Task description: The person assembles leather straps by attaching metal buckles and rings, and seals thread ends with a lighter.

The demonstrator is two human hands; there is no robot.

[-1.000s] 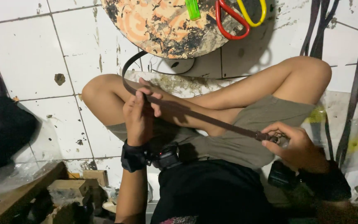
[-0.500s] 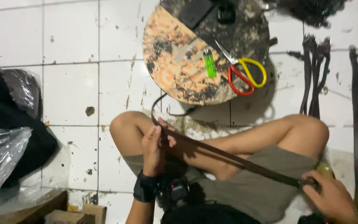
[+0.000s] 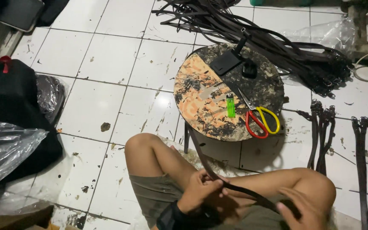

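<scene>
One green lighter (image 3: 231,105), one pair of scissors (image 3: 258,117), one round board (image 3: 205,96), two hands (image 3: 199,189).

Bare white floor tiles (image 3: 90,98) are lying open left of the round board (image 3: 201,102), offering passage. Ahead, a heap of dark straps (image 3: 277,38) is blocking the way, while scissors (image 3: 258,117) and a green lighter (image 3: 231,105) are crowding the board.

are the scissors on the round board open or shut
Shut: the scissors lie flat on the round board, red and yellow handle loops together, blades closed into one line.
</scene>
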